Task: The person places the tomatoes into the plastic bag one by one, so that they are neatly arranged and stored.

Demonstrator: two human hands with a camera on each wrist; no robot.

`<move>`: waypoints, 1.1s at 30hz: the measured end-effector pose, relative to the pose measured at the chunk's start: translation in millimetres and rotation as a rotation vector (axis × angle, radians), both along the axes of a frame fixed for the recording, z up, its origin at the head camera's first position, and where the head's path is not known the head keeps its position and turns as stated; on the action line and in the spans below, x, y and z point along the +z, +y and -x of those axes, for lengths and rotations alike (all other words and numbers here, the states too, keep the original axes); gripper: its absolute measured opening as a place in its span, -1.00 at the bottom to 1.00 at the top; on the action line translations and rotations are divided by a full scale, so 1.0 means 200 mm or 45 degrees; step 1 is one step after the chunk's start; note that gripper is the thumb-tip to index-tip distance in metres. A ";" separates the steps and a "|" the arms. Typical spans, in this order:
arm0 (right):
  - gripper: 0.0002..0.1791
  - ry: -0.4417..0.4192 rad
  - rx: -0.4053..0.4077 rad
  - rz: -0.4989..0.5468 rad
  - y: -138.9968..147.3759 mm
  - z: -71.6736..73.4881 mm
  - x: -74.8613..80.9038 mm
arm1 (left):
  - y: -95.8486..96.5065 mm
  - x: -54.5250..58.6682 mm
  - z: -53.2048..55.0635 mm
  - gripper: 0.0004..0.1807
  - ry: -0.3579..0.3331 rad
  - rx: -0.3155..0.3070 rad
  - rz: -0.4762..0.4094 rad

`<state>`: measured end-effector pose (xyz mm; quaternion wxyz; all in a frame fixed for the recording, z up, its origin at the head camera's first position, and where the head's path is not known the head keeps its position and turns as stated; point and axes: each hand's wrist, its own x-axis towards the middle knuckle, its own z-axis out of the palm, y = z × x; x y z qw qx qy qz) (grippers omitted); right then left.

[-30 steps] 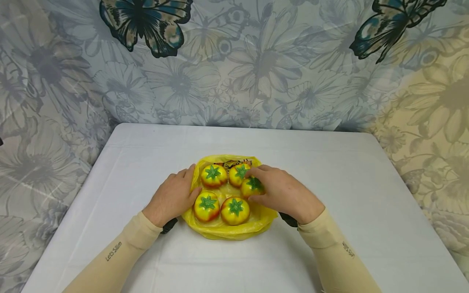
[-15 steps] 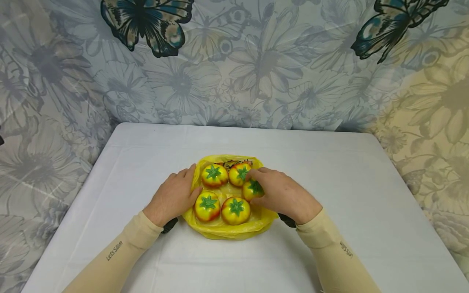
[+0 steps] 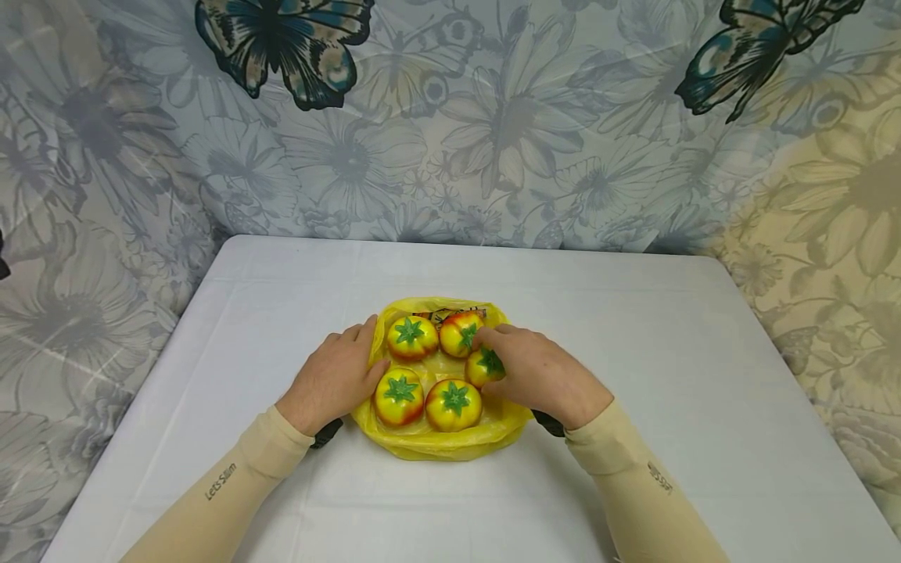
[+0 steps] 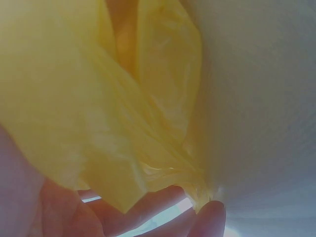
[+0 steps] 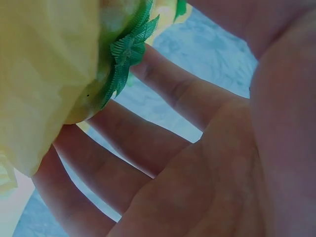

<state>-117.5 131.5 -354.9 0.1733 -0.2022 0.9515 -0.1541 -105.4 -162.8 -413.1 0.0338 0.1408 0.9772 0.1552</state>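
Observation:
A yellow plastic bag [image 3: 486, 443] stands on the table with its mouth spread wide. Inside it sit several glossy yellow-red toy tomatoes with green leaf tops, such as the front one [image 3: 454, 405] and the back left one [image 3: 412, 337]. My left hand [image 3: 334, 381] holds the bag's left rim, thumb on the near side beside the left tomato [image 3: 399, 397]. On the right side, my right hand [image 3: 538, 371] has its fingers and thumb around the rightmost tomato [image 3: 479, 367], its index fingertip by the back right tomato [image 3: 459, 332]. In the right wrist view, yellow plastic partly hides a tomato [image 5: 131, 54] at the fingertips.
The white cloth-covered table [image 3: 317, 274] extends around the bag, its far edge meeting a flower-and-butterfly patterned backdrop [image 3: 507, 156]. Both forearms, in beige sleeves [image 3: 225, 489], reach in from the near edge.
The back right tomato has tilted, its green top turning toward the lower right. My right hand has shifted very slightly, covering more of the rightmost tomato. My left hand stays in place.

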 end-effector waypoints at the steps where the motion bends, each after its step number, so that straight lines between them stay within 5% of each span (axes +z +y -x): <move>1: -0.54 -0.001 0.000 0.001 0.00 0.00 0.00 | 0.00 0.00 0.00 -0.19 -0.001 0.001 0.000; 15: -0.56 0.000 0.017 -0.008 0.00 0.01 -0.04 | 0.00 0.00 -0.01 -0.20 -0.011 0.007 0.004; 26: -0.38 -0.027 -0.016 0.048 0.03 0.00 -0.01 | -0.05 0.03 0.02 -0.09 -0.186 0.018 -0.164; 33: -0.19 0.158 -0.068 0.146 0.24 -0.04 0.01 | -0.15 0.06 -0.05 0.05 -0.171 0.091 -0.214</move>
